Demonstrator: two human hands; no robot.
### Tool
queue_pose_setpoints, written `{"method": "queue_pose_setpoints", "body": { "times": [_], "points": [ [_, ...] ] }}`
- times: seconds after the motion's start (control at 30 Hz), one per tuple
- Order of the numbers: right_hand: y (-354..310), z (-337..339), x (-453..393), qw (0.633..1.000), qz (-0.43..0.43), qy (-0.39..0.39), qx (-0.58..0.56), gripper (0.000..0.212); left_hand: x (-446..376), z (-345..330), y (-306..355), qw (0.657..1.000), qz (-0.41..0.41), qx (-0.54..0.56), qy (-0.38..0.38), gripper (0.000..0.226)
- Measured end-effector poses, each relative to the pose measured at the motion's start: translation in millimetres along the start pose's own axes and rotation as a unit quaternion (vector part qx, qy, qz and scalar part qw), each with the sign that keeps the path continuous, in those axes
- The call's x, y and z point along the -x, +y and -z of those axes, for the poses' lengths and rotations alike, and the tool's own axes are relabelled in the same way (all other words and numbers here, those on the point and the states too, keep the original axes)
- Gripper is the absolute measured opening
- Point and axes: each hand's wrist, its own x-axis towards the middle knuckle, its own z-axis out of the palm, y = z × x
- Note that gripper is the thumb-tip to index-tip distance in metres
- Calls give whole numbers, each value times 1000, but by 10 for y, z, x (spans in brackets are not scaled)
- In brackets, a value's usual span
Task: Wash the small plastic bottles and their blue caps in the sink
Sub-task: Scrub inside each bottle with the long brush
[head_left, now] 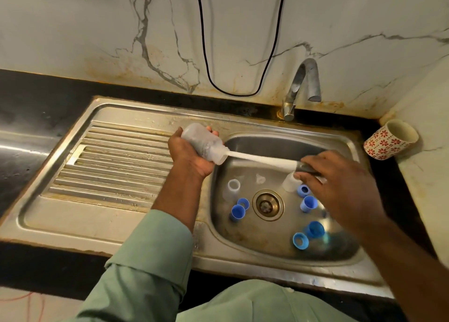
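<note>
Holding a small see-through bottle on its side, the left hand wraps its fingers tight around the bottle's body, above the spot where the ribbed draining board meets the sink bowl. The bottle's open mouth points to the right, toward the bowl. A long white brush goes into that mouth. The right hand is closed around the dark handle end of the brush, above the right side of the bowl. More things lie down in the bowl. A clear bottle rests near the left wall of the bowl, with its open mouth facing up. Another clear bottle sits just under the right hand, near the back of the bowl. Blue caps lie left of the drain, two close together. More blue caps lie right of the drain, close to the right hand. Two other blue caps rest near the front right of the bowl, side by side. The tap stands at the back edge of the sink, and no water can be seen coming out. A cup with red flowers stands on the worktop at the right back corner. A black wire hangs down the wall behind the sink.
</note>
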Motion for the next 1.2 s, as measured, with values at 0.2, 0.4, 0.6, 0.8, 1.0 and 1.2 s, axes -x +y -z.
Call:
{"method": "queue_pose_setpoints", "body": {
  "times": [0.2,0.4,0.6,0.8,1.0,1.2],
  "points": [
    [94,-118,22,988,59,125,61,50,23,36,61,999,37,18,-8,40],
    [72,-305,135,927,-79,-171,-325,38,66,-51,142,996,14,82,-27,45],
    [-341,-457,306,865,-162,-114,-461,16,105,-205,202,974,-136,169,59,51],
    [-496,53,247,800,-218,-310,-465,43,-17,-52,278,957,-225,122,134,46],
    [-460,506,-6,958,-7,-255,-133,32,5,46,253,953,-268,48,130,38],
    [-101,754,-426,917,251,221,217,31,-25,181,263,995,-102,-3,-19,51]
  ]
}}
